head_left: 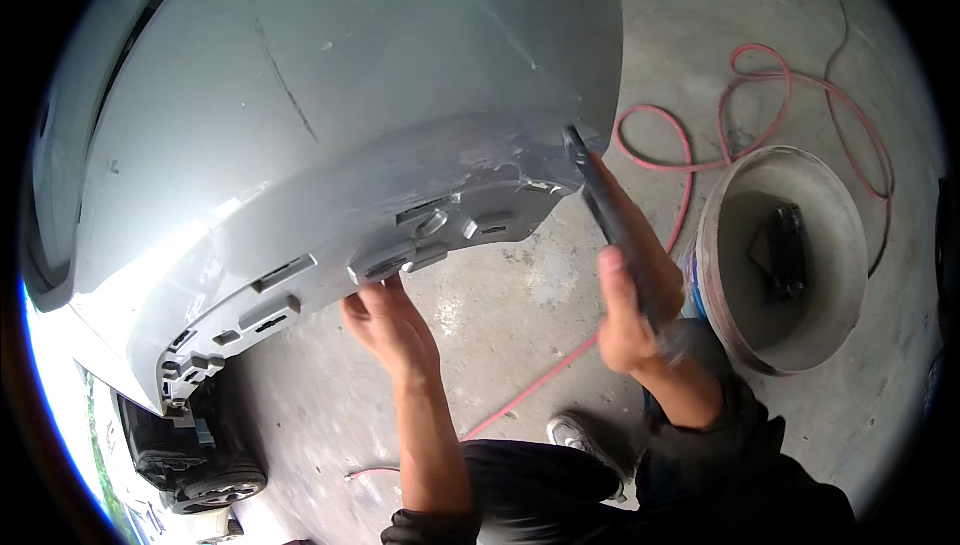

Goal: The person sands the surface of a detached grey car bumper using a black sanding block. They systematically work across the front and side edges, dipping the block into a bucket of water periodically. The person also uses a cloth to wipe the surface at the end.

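Observation:
A large grey car body panel [330, 75], like a bumper cover, fills the upper left, with scuffs, scratches and wet-looking patches on it. Slots and moulded recesses run along its curved near edge. My left hand [395, 335] is closed at that edge, its fingertips curled against the panel and partly hidden behind it. In my right hand [630, 315] I grip a long, flat black sanding block [592, 180], slightly blurred. Its far tip is at the panel's right corner, over a dull, scuffed area; whether it touches cannot be told.
A pale bucket [722, 295] stands at the right with a black block-shaped thing [788, 250] inside. A red hose [690, 167] loops over the concrete floor [500, 300] behind it and passes under my arms. My shoe [572, 433] and a dark car [190, 455] are lower down.

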A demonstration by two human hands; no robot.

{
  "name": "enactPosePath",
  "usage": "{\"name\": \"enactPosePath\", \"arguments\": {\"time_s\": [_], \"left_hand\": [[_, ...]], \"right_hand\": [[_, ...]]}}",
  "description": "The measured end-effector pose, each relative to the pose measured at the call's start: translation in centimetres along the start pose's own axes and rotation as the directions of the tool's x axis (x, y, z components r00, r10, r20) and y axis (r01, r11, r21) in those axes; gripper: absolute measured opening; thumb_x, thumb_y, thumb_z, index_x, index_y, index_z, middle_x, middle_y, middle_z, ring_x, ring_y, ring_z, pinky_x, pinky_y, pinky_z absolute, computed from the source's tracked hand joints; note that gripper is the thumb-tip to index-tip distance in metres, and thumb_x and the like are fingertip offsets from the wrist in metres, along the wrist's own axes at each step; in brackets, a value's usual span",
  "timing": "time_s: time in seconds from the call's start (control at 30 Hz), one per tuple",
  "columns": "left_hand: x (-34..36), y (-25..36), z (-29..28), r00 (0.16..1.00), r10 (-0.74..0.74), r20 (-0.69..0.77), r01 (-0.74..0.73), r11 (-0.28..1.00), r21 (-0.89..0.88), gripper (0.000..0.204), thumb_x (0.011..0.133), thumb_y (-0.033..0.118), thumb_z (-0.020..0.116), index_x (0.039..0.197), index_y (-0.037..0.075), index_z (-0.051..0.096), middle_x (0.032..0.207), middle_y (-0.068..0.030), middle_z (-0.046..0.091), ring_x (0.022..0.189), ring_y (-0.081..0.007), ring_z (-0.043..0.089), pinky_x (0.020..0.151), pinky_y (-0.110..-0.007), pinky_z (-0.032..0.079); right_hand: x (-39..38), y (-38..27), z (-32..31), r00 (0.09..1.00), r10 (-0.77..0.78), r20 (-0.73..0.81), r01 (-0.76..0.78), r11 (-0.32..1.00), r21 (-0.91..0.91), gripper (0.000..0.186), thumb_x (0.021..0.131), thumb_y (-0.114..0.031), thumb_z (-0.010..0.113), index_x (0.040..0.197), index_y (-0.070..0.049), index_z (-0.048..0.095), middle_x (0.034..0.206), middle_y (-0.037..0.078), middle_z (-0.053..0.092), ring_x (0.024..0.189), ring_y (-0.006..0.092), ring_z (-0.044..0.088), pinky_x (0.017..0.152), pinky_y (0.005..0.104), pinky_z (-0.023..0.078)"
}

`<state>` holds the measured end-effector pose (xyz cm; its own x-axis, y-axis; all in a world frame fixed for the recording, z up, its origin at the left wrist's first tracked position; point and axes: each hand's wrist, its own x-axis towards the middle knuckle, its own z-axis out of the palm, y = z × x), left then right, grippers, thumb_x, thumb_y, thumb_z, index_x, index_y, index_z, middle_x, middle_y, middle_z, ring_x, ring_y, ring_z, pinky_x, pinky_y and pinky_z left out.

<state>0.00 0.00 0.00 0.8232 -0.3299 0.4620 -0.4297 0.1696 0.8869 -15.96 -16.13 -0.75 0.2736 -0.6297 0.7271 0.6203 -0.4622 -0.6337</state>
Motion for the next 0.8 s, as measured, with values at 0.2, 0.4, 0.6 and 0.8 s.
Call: {"name": "enactPosePath", "arguments": {"time_s": [0.2, 0.4, 0.6, 0.8], "left_hand": [[1.7, 3.4, 4.2, 0.965, -0.259, 0.033, 0.212, 0.703, -0.679, 0.075, 0.096, 0.068, 0.05, 0.148, 0.015, 0.044, 0.146, -0.0047, 0.05, 0.132, -0.0262, 0.049, 0.11, -0.043, 0.043], [2.5, 2.2, 1.9, 0.959, -0.113, 0.261, 0.284, 0.427, -0.858, 0.089, 0.094, 0.074, 0.044, 0.15, 0.004, 0.042, 0.149, -0.0087, 0.05, 0.132, -0.0252, 0.05, 0.115, -0.04, 0.038], [1.9, 4.6, 2.6, 0.961, -0.275, 0.02, 0.225, 0.742, -0.631, 0.074, 0.098, 0.065, 0.05, 0.148, 0.01, 0.045, 0.145, -0.0087, 0.053, 0.13, -0.0261, 0.052, 0.114, -0.043, 0.039], [1.6, 2.2, 0.6, 0.888, -0.041, 0.458, 0.46, 0.121, -0.88, 0.074, 0.098, 0.062, 0.052, 0.142, 0.003, 0.05, 0.142, -0.01, 0.057, 0.129, -0.0227, 0.054, 0.112, -0.036, 0.043]], "right_hand": [[2.8, 6.0, 1.3, 0.85, -0.31, 0.425, 0.519, 0.627, -0.581, 0.053, 0.094, 0.0, 0.05, 0.147, 0.003, 0.047, 0.157, 0.023, 0.041, 0.147, 0.0389, 0.037, 0.123, 0.05, 0.025], [3.5, 3.5, 9.1, 0.807, -0.408, 0.427, 0.583, 0.663, -0.469, 0.051, 0.099, -0.017, 0.047, 0.146, 0.003, 0.048, 0.155, 0.023, 0.043, 0.147, 0.0382, 0.037, 0.123, 0.0503, 0.023], [1.8, 6.9, 4.3, 0.775, -0.379, 0.506, 0.626, 0.568, -0.533, 0.047, 0.105, -0.026, 0.041, 0.146, -0.007, 0.052, 0.157, 0.01, 0.045, 0.148, 0.0253, 0.038, 0.126, 0.0444, 0.02], [3.2, 2.4, 8.4, 0.698, -0.447, 0.559, 0.691, 0.626, -0.363, 0.044, 0.104, -0.027, 0.041, 0.138, -0.008, 0.061, 0.147, 0.012, 0.056, 0.142, 0.0284, 0.047, 0.124, 0.0465, 0.024]]}}
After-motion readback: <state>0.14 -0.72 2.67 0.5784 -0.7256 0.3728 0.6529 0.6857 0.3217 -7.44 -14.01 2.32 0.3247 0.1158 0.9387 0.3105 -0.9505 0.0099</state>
